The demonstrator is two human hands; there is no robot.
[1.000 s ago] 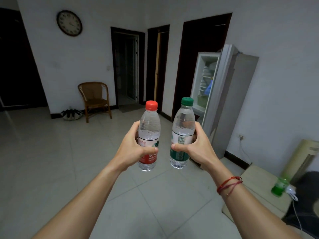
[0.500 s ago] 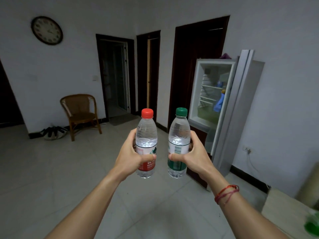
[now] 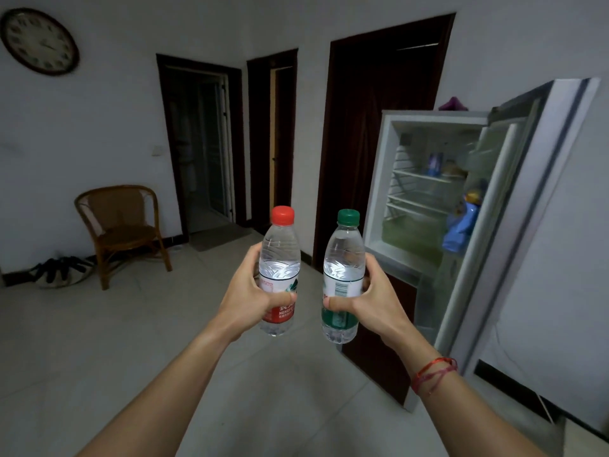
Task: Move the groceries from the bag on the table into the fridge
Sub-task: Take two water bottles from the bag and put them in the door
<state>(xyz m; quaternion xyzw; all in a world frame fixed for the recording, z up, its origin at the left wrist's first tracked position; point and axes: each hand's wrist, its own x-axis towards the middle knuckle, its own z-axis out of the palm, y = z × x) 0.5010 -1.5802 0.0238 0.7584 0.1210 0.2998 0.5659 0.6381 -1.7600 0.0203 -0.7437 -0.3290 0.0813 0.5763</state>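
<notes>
Clear plastic red-capped bottle [image 3: 280, 255] gripped upright by the left hand [image 3: 245, 298], green-capped bottle [image 3: 344, 255] likewise by the right hand [image 3: 375, 305]; open white fridge [image 3: 380, 179] ahead-right, nearer the right hand.

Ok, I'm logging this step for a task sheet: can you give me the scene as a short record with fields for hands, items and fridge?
left hand: holds red-capped bottle, upright
right hand: holds green-capped bottle, upright
bottles: side by side, not touching
fridge: ahead on the right, door open
fridge contents: wire shelves, blurred items, blue bottle on the door side
task stage: both bottles not yet in the fridge
background: wicker chair, wall clock
</notes>
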